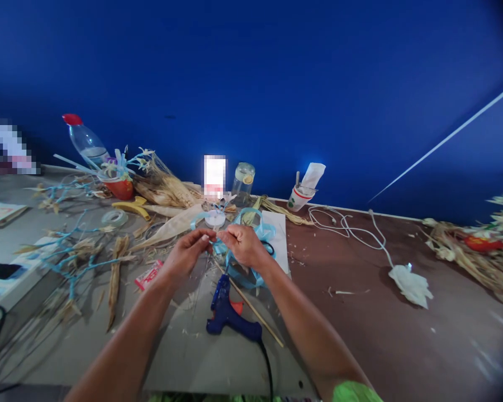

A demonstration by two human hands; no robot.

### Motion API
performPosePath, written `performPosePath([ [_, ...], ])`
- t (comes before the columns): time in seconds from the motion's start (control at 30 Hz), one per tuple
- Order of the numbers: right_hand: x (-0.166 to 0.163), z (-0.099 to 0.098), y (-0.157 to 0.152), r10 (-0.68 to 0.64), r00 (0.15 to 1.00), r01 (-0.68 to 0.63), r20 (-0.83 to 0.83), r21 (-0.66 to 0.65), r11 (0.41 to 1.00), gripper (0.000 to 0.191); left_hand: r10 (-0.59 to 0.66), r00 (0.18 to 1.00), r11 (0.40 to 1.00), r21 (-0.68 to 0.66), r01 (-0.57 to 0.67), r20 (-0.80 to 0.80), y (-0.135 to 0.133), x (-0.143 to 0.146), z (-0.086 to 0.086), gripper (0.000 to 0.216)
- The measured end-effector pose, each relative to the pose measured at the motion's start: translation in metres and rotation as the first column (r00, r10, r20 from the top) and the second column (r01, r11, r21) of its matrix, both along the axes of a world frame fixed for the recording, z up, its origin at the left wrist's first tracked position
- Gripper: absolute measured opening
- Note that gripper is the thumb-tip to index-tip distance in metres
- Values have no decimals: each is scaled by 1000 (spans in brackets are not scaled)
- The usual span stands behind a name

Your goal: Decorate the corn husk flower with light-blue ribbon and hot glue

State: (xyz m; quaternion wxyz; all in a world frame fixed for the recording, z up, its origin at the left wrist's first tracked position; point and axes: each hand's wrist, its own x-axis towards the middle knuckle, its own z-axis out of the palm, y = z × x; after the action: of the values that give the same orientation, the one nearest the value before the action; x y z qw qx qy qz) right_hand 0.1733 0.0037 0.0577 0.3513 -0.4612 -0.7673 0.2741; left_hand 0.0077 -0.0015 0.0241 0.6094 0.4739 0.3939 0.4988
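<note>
My left hand (188, 250) and my right hand (243, 244) meet fingertip to fingertip above the middle of the table. Both are closed in a pinch on something small and pale, too small to name. Loops of light blue ribbon (267, 228) lie behind and under my right hand, and it hides part of them. A blue glue gun (230, 318) rests just below the hands, its black cord running toward me. Beside it lies a thin wooden stick (262, 318). Behind the fingers sits a white roll (215, 219).
Blue-stemmed dried flowers (73, 265) and corn husks (171, 229) spread over the left. At the back stand a red cup (121, 188), a tilted bottle (86, 142), a glass jar (243, 181) and a white cup (298, 198). A white cable (347, 231) and a husk bundle (465, 257) lie right.
</note>
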Motion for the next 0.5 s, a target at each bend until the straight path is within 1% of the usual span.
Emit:
performPosePath([
  [0.1, -1, 1, -1, 20, 1000, -20, 0, -12, 1000, 37, -127, 981, 986, -87, 141, 143, -3, 3, -1, 27],
  [0.2, -3, 1, -2, 32, 999, -31, 33, -8, 999, 36, -196, 958, 966, -125, 226, 211, -7, 9, 0, 30],
  [0.27, -3, 1, -2, 39, 998, -39, 41, -6, 999, 36, -227, 946, 952, -152, 265, 231, -9, 10, 0, 30],
  [0.4, -4, 2, -3, 46, 998, -46, 40, 10, 999, 38, -239, 920, 928, -207, 311, 309, -11, 10, 0, 29],
  [0.5, -3, 3, -4, 36, 999, -37, 37, 24, 999, 38, -289, 885, 891, -236, 388, 365, -12, 10, 0, 35],
])
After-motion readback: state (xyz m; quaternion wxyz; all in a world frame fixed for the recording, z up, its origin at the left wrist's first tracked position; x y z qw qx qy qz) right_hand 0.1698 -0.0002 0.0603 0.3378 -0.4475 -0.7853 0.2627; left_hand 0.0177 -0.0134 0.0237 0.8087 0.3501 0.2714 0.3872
